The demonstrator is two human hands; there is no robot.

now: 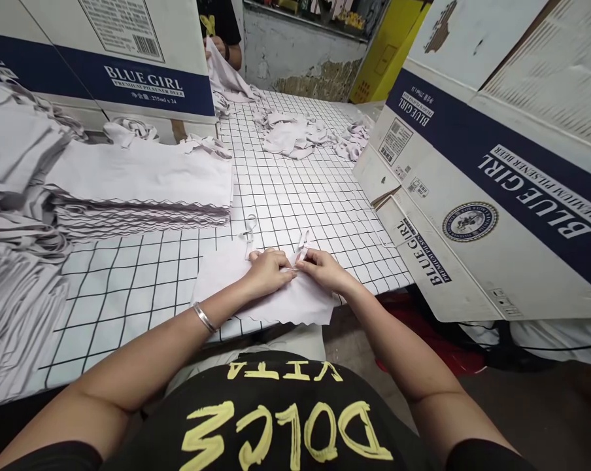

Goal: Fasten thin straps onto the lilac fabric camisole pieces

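A pale strapped garment [280, 305] lies spread at the near edge of the grid-covered bench [295, 186]. The left hand [270, 269] pinches its upper edge; the right hand [321, 268], fingertips closed, pinches the fabric just beside, at a strap's [304, 242] base. A layered garment stack [143, 173] lies beyond, leftward.

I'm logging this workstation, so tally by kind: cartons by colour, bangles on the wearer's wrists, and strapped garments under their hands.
White-and-blue BLUE GIRL cartons: 2
Yellow carton: 1
Silver bangle, on the left wrist: 1
Strapped garment under the left hand and right hand: 1
Total: 5
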